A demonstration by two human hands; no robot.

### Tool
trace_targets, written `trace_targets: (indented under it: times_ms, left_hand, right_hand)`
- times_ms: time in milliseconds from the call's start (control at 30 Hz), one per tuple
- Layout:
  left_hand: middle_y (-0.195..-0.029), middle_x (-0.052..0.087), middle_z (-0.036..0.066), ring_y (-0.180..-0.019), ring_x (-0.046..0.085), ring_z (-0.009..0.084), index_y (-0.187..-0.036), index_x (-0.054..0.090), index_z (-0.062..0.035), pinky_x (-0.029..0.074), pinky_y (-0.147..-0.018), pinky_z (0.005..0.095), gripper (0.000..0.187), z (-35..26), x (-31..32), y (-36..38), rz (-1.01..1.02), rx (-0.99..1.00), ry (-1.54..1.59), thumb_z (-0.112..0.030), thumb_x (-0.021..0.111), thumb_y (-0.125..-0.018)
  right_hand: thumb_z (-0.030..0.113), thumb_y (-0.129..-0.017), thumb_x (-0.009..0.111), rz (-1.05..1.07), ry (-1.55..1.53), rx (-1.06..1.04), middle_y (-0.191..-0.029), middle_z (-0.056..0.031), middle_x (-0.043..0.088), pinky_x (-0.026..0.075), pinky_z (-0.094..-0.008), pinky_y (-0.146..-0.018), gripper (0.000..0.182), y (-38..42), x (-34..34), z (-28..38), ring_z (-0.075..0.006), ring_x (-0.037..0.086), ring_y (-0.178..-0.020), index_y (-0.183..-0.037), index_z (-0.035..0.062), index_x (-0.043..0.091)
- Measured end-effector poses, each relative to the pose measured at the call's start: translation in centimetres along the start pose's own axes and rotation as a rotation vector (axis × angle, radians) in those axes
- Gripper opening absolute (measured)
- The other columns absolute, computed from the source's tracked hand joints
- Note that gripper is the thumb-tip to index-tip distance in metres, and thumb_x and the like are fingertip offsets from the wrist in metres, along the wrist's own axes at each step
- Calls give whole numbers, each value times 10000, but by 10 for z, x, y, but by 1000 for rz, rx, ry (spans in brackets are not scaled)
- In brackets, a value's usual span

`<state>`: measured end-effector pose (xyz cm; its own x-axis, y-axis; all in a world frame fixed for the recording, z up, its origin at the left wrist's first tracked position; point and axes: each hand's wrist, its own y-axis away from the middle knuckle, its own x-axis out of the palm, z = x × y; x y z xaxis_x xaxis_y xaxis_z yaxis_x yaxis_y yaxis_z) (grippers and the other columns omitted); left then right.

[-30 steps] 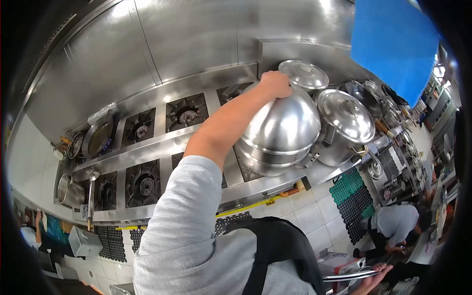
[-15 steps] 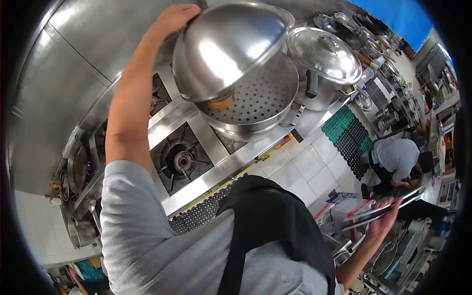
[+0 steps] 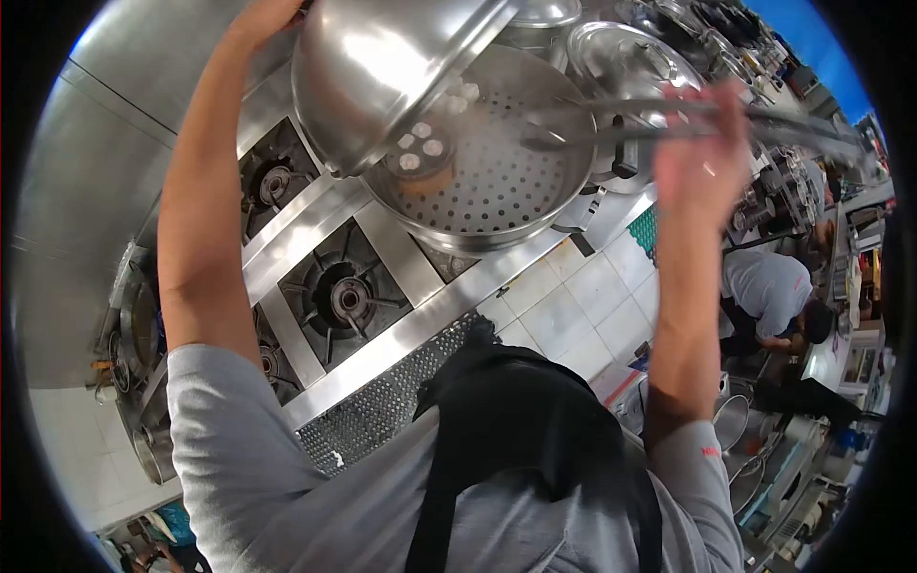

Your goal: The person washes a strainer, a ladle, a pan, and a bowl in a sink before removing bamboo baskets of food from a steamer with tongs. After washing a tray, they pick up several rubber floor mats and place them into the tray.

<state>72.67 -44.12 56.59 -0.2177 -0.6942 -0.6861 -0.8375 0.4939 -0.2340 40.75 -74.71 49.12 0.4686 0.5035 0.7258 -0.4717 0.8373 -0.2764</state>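
Observation:
My left hand is closed on the large domed steel lid, holding it tilted up at the top of the view. Beneath the lid is a wide steamer pot with a perforated steel tray. On that tray stands a small round bamboo steamer basket with several pale dumplings in it. More pale dumplings show behind, partly hidden by the lid. My right hand, blurred by motion, is wrapped round metal tongs. The tongs' tips are over the right side of the pot.
A lidded pot with a black handle stands right of the steamer pot. Gas burners line the stove on the left. At the right, another person bends over a counter. A black perforated mat lies on the floor.
My right hand has brought the tongs from the lower right up to the pot. The lid has moved up and left, uncovering more of the tray and the dumplings in the bamboo basket.

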Motion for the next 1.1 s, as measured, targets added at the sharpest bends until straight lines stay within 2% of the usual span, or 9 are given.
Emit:
trace_targets:
  times_ms: [33,133,167,267,567,767,867,967,1100]
  left_hand:
    - [-1205,697,81,-1047,637,198,-1241,686,-52,512,-925,370,441,-5,1,7,-14,-11,41,-369,462,-1033]
    - [-1202,699,87,-1050,644,203,-1265,681,-58,513,-937,364,444,-28,5,30,4,-12,37,-369,468,-1031]
    - [-1195,704,89,-1039,651,205,-1262,683,-56,513,-935,372,446,-18,4,24,-4,9,56,-373,474,-1028]
    - [-1198,703,94,-1036,652,208,-1262,685,-57,508,-947,384,450,-1,-3,17,14,112,-28,-380,474,-1030]
    - [-1267,671,143,-1146,629,261,-1314,645,-47,466,-1040,417,494,3,-9,14,-9,-63,87,-418,452,-1051]
    - [-1290,659,152,-1151,625,251,-1317,640,-33,461,-1043,411,475,-19,-2,27,-24,-70,-2,-378,438,-1061]
    - [-1278,666,147,-1136,628,248,-1299,649,-29,465,-1029,398,468,21,-19,-3,-3,-148,149,-371,439,-1058]
    - [-1264,673,145,-1123,631,246,-1284,658,-28,471,-1015,388,467,21,-19,-3,-9,-133,120,-371,441,-1053]
    - [-1245,682,141,-1106,635,244,-1263,671,-26,478,-996,374,466,20,-19,0,-2,-128,117,-372,444,-1048]
  right_hand:
    - [380,-930,730,33,-10,35,-830,-37,638,400,-327,-778,323,-8,10,-28,-172,598,-806,-876,76,635]
    - [398,-1006,614,-12,325,85,-810,-43,646,471,-335,-606,374,-13,42,-91,-178,604,-616,-864,53,628]
    - [303,-1022,614,119,146,196,-953,-62,601,451,-262,-695,335,-11,40,-104,-125,553,-816,-1155,4,545]
    - [311,-1040,574,16,326,7,-679,-2,514,394,-322,-561,336,-11,70,-147,-139,463,-588,-834,48,532]
    - [291,-1042,560,1,395,-236,-848,-94,606,457,-353,-743,357,-15,77,-220,-200,567,-786,-995,-63,560]
    - [208,-1030,580,179,519,-98,-1015,-127,627,469,-343,-820,267,-10,73,-215,-194,576,-925,-1116,-42,544]
    - [189,-1016,606,201,444,-306,-980,-116,628,468,-353,-802,243,-11,72,-228,-188,576,-909,-1097,-34,556]
    - [193,-1012,614,168,461,-108,-981,-149,628,464,-388,-825,267,-5,79,-205,-247,581,-899,-1099,-52,555]
    - [229,-1033,565,112,851,-251,-1060,-285,624,425,-461,-939,382,1,76,-182,-420,579,-987,-1145,-136,536]
